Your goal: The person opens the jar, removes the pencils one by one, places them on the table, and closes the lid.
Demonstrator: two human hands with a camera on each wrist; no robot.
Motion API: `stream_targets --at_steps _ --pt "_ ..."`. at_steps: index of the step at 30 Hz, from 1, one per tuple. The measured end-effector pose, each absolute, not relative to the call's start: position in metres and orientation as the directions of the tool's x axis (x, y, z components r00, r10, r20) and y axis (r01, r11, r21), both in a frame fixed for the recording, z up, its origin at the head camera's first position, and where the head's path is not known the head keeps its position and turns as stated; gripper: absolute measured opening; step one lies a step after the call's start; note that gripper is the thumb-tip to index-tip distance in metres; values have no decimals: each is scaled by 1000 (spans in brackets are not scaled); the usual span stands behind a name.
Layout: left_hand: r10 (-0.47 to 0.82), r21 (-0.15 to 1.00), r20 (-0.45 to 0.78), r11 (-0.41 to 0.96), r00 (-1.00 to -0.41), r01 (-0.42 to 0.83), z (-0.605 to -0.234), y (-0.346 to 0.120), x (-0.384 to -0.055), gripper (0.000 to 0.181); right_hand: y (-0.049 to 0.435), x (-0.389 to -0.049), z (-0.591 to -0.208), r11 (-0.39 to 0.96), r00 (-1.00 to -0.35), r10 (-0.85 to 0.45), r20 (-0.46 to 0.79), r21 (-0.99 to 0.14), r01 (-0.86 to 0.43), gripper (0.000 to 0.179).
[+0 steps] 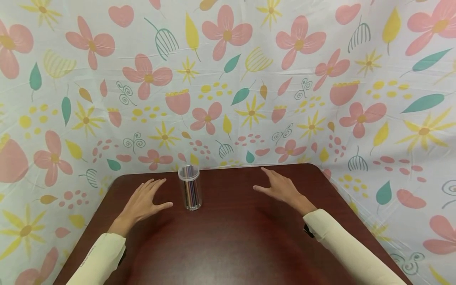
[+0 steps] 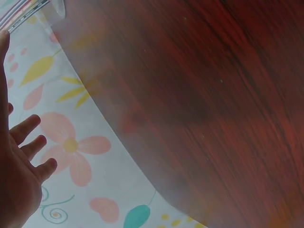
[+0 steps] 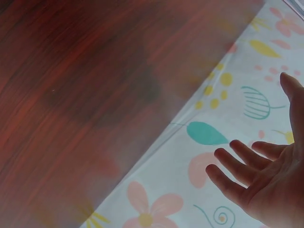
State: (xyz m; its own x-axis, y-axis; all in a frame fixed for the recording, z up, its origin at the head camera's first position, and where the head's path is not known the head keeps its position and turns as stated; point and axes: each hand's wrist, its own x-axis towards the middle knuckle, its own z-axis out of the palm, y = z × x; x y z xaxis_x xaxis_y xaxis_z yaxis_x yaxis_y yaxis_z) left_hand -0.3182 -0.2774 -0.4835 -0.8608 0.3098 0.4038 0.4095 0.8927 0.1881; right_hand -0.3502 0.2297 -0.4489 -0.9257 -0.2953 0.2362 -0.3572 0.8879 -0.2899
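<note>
A clear cylindrical jar [image 1: 190, 188] stands upright toward the back of the dark red-brown table [image 1: 221, 237]. Inside it are several thin coloured sticks that look like pencils or pens; their exact kind is hard to make out. Just left of the jar is my left hand [image 1: 142, 202], fingers extended and thumb apart, touching nothing. My right hand [image 1: 281, 188] hovers over the table farther to the right, its fingers spread and holding nothing. A corner of the jar [image 2: 58, 8] shows in the left wrist view, above the left hand [image 2: 21, 175]. In the right wrist view, the right hand's [image 3: 266, 175] palm faces inward.
A white cloth [image 1: 228, 99] printed with pink, yellow and green flowers and leaves hangs behind and beside the table. The table's back edge lies close to it, just beyond the jar. Both forearms wear pale sleeves [image 1: 345, 245].
</note>
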Motion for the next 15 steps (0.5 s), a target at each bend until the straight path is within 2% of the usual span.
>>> stream_targets --at_steps 15 --pt "282 253 382 884 -880 393 -485 -265 -322 97 205 -353 -443 860 -897 -343 279 -290 -419 91"
